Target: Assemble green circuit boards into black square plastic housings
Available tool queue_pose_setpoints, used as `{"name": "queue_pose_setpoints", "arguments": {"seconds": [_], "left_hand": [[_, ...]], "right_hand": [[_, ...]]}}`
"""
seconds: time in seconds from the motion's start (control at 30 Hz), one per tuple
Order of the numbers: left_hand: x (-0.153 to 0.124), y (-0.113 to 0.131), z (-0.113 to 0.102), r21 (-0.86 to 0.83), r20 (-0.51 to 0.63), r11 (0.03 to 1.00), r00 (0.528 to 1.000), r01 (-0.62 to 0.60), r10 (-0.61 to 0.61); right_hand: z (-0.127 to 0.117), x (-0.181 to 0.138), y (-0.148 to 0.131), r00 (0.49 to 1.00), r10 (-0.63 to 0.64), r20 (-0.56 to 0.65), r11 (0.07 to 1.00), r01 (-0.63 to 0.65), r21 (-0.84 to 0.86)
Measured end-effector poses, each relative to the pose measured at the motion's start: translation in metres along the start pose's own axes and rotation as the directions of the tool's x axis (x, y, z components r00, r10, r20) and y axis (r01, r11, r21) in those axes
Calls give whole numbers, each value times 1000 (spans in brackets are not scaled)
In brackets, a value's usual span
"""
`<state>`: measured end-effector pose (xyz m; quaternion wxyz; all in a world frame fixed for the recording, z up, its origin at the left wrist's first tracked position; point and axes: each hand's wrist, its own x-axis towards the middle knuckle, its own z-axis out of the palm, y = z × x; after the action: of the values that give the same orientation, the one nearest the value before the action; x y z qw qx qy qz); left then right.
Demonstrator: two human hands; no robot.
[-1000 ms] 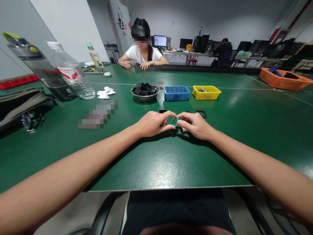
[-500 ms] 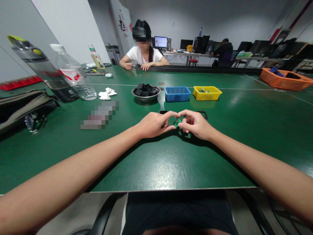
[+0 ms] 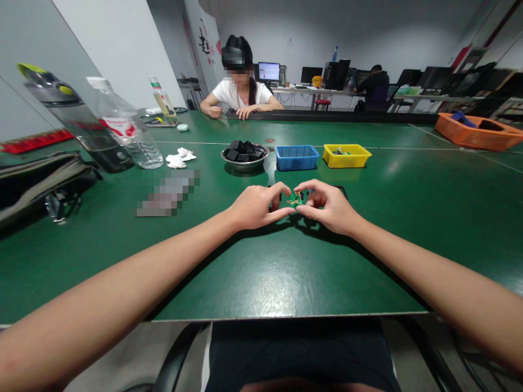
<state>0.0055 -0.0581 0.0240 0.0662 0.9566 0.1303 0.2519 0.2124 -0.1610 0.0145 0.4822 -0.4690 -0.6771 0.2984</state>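
A small green circuit board (image 3: 294, 200) is held up between my two hands, just above the table. My left hand (image 3: 258, 208) pinches its left side between thumb and index finger. On the right edge, the thumb and index finger of my right hand (image 3: 327, 206) grip it too. Metal-coloured parts show on the board's face. Behind my right hand lies a black frame-like piece (image 3: 341, 190), mostly covered by the fingers. Another dark piece behind my left fingers is barely visible.
Beyond my hands stand a metal bowl (image 3: 245, 165) of black blocks, a blue bin (image 3: 297, 159) and a yellow bin (image 3: 347, 158) with small parts. Bottles (image 3: 131, 136), tissue (image 3: 180, 158) and a bag (image 3: 41, 185) sit left. An orange basket (image 3: 476, 136) is far right. A person (image 3: 241, 92) sits opposite.
The circuit board has turned so more of its face shows. My fingertips have moved apart, from touching above the board to gripping its opposite sides.
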Motion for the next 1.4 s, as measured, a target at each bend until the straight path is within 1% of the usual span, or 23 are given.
{"name": "queue_pose_setpoints", "arguments": {"seconds": [0.13,0.43,0.73,0.97,1.4], "left_hand": [[0,0,0,-3,-21,1000,1000,3,-3],[0,1,-1,2,-68,1000,998,5,-5],[-1,-1,-1,21,-77,1000,997,-2,4],[-1,0,-2,10,-69,1000,998,-7,7],[0,-1,0,14,-52,1000,999,14,-13]], "right_hand": [[-1,0,1,1000,-30,5,999,30,-44],[-6,0,0,992,-125,-14,963,118,-241],[-10,2,1,988,-156,3,916,145,-374],[-12,3,4,986,-169,-1,900,154,-408],[-11,3,3,984,-179,-13,900,158,-405]]}}
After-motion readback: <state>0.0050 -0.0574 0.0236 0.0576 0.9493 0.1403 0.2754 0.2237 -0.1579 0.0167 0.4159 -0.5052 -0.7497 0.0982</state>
